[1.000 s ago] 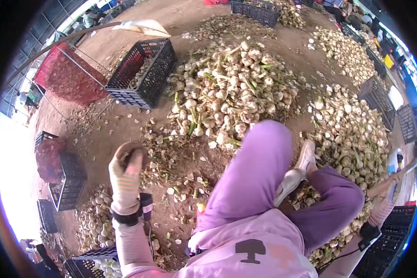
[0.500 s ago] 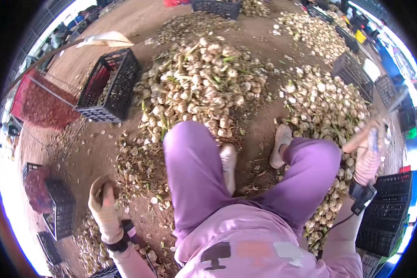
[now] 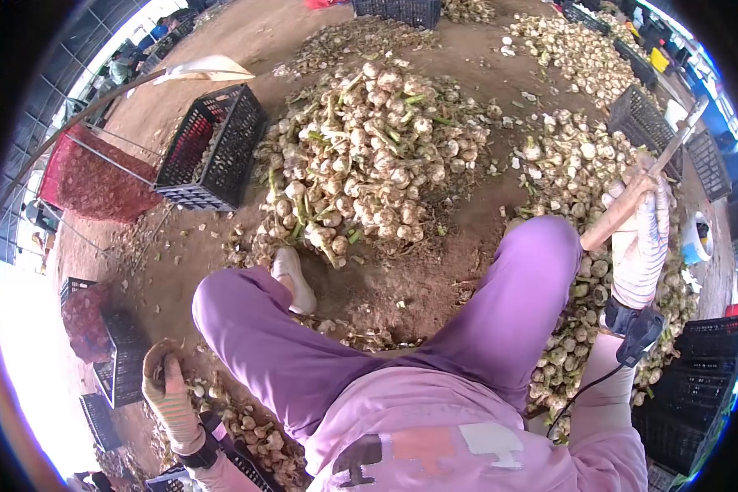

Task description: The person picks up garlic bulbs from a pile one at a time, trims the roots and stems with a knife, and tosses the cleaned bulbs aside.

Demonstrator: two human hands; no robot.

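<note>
My right hand, in a striped, soiled glove, is closed around the wooden handle of a bladed hand tool. Its narrow metal blade points up and away to the right, above a heap of garlic bulbs. My left hand, also gloved, hangs low on the left with fingers loosely curved and thumb apart; I see nothing held in it. Loose garlic lies on the ground beside that hand. In front of my knees rises a large pile of garlic with stalks.
A black crate and a red mesh sack stand to the left. Another crate is lower left. Black crates stand near my right elbow, with a white bucket beyond. A long pole slants across the upper left.
My left leg has swung left and its foot now rests left of its former place. My right knee has moved inward. The right hand has risen slightly with the tool; the left hand stays low.
</note>
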